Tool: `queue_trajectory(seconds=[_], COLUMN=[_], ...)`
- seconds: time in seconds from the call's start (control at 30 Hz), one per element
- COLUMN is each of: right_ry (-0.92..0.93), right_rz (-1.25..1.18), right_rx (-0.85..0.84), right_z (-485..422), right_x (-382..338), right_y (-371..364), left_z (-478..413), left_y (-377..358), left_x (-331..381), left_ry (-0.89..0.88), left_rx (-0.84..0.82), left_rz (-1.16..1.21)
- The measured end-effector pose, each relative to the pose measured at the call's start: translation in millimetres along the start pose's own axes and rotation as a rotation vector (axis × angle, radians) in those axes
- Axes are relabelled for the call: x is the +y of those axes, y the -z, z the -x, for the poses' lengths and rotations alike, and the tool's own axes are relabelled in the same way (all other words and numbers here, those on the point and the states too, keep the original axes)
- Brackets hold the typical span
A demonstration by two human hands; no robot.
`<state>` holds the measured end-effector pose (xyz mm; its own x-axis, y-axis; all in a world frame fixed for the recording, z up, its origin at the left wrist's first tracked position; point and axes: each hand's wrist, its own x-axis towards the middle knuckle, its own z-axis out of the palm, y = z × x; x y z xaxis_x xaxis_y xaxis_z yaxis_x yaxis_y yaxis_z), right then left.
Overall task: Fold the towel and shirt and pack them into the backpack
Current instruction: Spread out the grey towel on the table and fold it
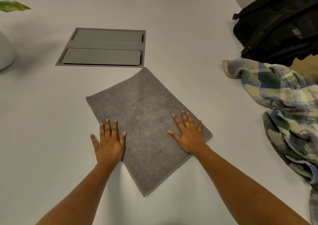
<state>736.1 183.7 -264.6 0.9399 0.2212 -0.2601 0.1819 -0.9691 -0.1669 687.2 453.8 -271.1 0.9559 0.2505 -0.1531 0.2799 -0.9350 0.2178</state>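
hands flat with fingers spread, left hand point(108, 145) and right hand point(188, 137) pressing the grey towel point(146, 121).

arms: bare, no sleeves in view | right hand point(189, 137): gold ring point(187, 124) | left hand point(109, 143): nothing worn

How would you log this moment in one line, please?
towel flat; left hand, right hand pressing it; shirt crumpled; backpack behind shirt

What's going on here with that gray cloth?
A person is pressing both hands flat on a gray towel lying on the white table: the left hand at its edge, the right hand on top. The plaid shirt lies crumpled to the right, not folded yet, beside the black backpack.
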Motion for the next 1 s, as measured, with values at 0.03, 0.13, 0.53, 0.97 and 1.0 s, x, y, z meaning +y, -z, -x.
queue_trajectory(seconds=[0.03,0.13,0.53,0.97,1.0], right_ry=[-0.021,-0.016,-0.204,-0.205,-0.158], right_rz=[-0.015,-0.008,0.101,-0.067,-0.052], right_rx=[0.000,-0.031,0.009,0.117,0.117], right_z=[0,-5,-31,-9,-13], right_x=[0,7,-15,-12,-3], right_y=[0,6,66,1,2], left_z=[0,5,-7,-26,-16], left_y=[0,3,23,-5,-8], left_x=[1,5,35,58,64], left_ry=[0.002,-0.015,-0.457,-0.347,-0.301], left_rx=[-0.004,-0.002,0.339,-0.107,-0.083], left_rz=[0.002,-0.071,-0.089,-0.062,-0.054])
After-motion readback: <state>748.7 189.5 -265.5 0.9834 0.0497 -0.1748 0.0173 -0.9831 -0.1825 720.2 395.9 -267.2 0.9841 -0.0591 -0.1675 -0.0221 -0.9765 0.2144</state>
